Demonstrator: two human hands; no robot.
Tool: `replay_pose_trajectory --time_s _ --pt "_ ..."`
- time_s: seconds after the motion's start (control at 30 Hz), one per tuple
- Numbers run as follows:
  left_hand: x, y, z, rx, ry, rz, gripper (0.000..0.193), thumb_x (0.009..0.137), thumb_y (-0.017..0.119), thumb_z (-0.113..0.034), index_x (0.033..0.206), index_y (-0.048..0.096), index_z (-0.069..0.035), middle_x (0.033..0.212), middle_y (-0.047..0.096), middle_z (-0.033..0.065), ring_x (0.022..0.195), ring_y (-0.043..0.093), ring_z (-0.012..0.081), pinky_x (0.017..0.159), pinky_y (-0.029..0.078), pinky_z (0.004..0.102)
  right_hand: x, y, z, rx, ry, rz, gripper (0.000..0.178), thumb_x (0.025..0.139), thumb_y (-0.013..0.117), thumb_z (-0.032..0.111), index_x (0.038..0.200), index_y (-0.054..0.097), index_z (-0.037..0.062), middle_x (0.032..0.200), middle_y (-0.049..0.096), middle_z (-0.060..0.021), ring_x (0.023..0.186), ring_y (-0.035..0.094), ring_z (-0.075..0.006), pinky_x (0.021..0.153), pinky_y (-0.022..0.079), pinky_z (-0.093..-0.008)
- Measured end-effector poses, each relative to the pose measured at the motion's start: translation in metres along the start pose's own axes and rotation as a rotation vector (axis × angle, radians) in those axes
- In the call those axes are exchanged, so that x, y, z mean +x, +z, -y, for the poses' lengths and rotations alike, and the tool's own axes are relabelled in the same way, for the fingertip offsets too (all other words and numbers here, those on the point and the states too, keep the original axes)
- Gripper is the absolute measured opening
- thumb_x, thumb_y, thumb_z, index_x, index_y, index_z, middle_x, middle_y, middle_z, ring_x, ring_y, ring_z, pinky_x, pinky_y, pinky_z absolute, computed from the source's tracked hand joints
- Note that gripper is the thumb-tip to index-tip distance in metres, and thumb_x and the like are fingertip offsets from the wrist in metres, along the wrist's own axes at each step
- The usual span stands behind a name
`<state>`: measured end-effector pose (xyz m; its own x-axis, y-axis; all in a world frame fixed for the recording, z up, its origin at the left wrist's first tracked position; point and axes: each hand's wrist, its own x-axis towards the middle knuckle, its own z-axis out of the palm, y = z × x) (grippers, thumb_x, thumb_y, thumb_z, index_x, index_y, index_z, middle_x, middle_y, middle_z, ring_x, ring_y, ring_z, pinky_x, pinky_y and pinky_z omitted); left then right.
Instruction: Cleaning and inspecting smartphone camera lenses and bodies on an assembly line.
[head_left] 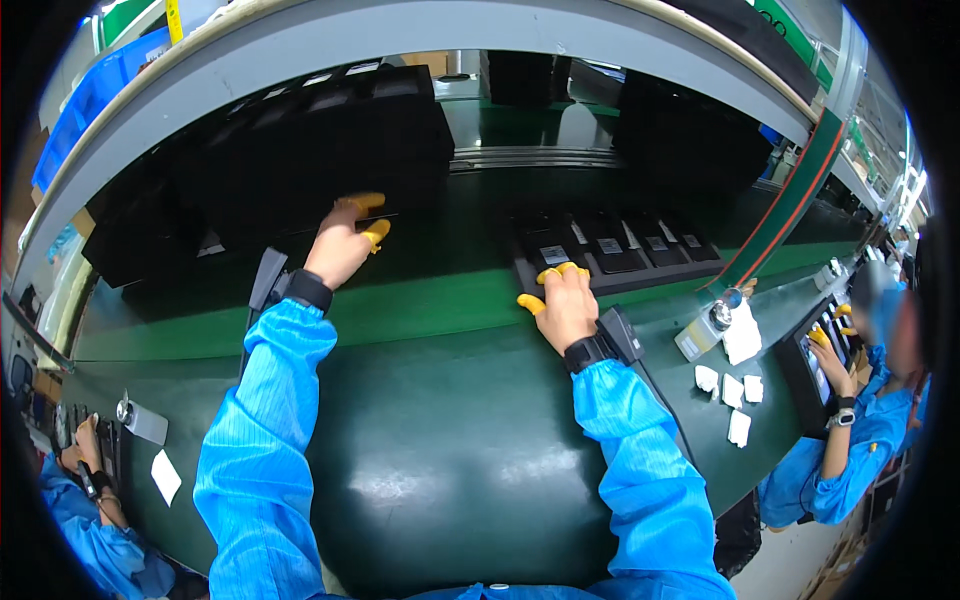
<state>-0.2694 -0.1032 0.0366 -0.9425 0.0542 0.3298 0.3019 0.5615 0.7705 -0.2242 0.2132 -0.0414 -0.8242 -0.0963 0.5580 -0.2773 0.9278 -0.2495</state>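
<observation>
My left hand (343, 242) reaches in front of a large stack of black trays (330, 150) at the back left. Its thumb and fingers, tipped with yellow finger cots, are apart, and nothing shows between them. My right hand (568, 305), also in yellow finger cots, is at the near left corner of a black tray (650, 279). The fingers lie over the tray's near edge, with the thumb spread to the left. Flat black devices (612, 254) with pale labels sit in a row in the tray. What lies right under those fingertips is hidden.
A grey shelf edge (440, 28) arches overhead. On the right stand a clear pump bottle (703, 330) and several crumpled white wipes (733, 390). Another bottle (146, 422) and a white sheet (166, 477) lie at left. Co-workers sit on both sides, one handling a black tray (797, 375).
</observation>
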Motion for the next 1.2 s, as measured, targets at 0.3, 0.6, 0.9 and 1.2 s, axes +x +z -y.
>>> replay_pose_trajectory --time_s 0.3,0.6,0.9,1.2 --pt "0.094 -0.033 -0.005 0.998 0.311 -0.651 0.061 0.08 0.075 -0.018 0.136 0.051 -0.007 0.139 0.049 0.0189 0.134 0.04 0.0376 0.11 0.035 0.0454 -0.026 -0.006 0.03 0.194 -0.348 0.032 0.034 0.079 0.071 0.01 0.112 0.063 0.0017 0.127 0.052 -0.0207 0.114 0.052 -0.0408 0.093 0.048 -0.0452" --pt "0.144 -0.072 -0.003 1.088 0.246 -0.374 0.053 0.071 0.081 -0.011 0.119 0.06 -0.004 0.117 0.06 0.0168 0.111 0.057 0.0355 0.097 0.046 0.0424 -0.021 -0.007 0.029 0.272 -0.182 0.003 0.033 0.08 0.07 0.004 0.112 0.063 0.0006 0.128 0.051 -0.0202 0.115 0.052 -0.0407 0.097 0.047 -0.0449" --pt "0.025 -0.094 -0.049 0.747 0.476 -0.269 0.044 0.056 0.088 -0.015 0.094 0.067 -0.004 0.099 0.064 0.0148 0.095 0.061 0.0357 0.084 0.05 0.041 0.022 -0.048 0.058 1.522 0.513 0.318 0.066 0.093 0.064 0.04 0.136 0.04 -0.0038 0.129 0.054 -0.0198 0.108 0.061 -0.029 0.088 0.054 -0.0416" --pt "-0.1 -0.086 -0.105 0.796 0.791 -0.069 0.047 0.048 0.087 -0.027 0.086 0.064 -0.009 0.084 0.06 0.0068 0.082 0.059 0.0292 0.074 0.045 0.0379 0.013 -0.103 0.114 1.929 0.47 0.419 0.034 0.086 0.064 0.002 0.12 0.058 -0.0024 0.114 0.063 -0.011 0.104 0.062 -0.0219 0.09 0.052 -0.037"
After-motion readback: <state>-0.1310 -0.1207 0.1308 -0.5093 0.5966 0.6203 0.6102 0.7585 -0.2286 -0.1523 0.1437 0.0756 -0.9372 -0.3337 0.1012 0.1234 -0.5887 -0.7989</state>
